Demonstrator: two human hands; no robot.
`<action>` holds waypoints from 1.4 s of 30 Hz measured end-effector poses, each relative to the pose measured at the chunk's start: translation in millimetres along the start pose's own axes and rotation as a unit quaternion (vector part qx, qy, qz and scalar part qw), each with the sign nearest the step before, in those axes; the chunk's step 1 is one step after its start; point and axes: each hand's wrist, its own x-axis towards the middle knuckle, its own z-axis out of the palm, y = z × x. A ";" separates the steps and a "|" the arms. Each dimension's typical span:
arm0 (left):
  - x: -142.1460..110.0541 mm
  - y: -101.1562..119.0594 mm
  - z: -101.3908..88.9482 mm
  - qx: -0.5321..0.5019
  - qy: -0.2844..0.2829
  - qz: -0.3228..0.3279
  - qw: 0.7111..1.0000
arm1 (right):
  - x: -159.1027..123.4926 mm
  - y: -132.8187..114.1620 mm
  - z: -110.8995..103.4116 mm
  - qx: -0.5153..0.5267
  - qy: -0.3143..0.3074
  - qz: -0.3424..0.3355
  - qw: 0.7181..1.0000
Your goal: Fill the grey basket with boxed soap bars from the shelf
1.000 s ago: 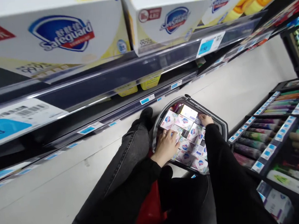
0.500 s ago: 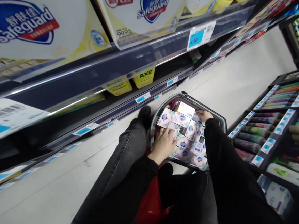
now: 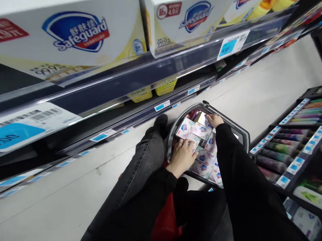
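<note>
A grey shopping basket (image 3: 237, 128) stands on the floor in front of my knees, packed with several pink-and-white Safeguard soap boxes (image 3: 203, 155). My left hand (image 3: 182, 156) lies on the near left of the pile, its fingers curled over one soap box (image 3: 194, 140). My right hand (image 3: 214, 120) reaches to the far end of the basket, where its fingers close on a shiny soap box (image 3: 204, 119). Black sleeves cover both arms. My right forearm hides part of the pile.
Large Safeguard cartons (image 3: 74, 31) fill the upper shelf on the left, with price tags (image 3: 13, 131) along the rail and yellow packs (image 3: 165, 87) below. A low rack of tubes (image 3: 302, 132) is on the right. Pale floor (image 3: 258, 88) runs between. My dark-trousered leg (image 3: 144, 162) stretches beside the basket.
My right hand has shifted left along the far end of the basket onto the shiny box. My left hand has stayed on the boxes. The camera has tilted slightly.
</note>
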 end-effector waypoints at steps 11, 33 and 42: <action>2.1 -5.9 5.8 -0.025 0.029 0.002 0.999 | -3.5 -6.0 16.6 0.004 0.022 0.006 1.000; -45.2 62.0 -379.9 0.189 0.425 -0.019 0.885 | -4.3 -23.3 28.2 0.079 -0.065 0.045 0.994; 21.5 81.7 -381.7 0.394 0.323 -0.067 0.858 | -5.6 -28.8 27.7 0.085 -0.068 0.031 0.994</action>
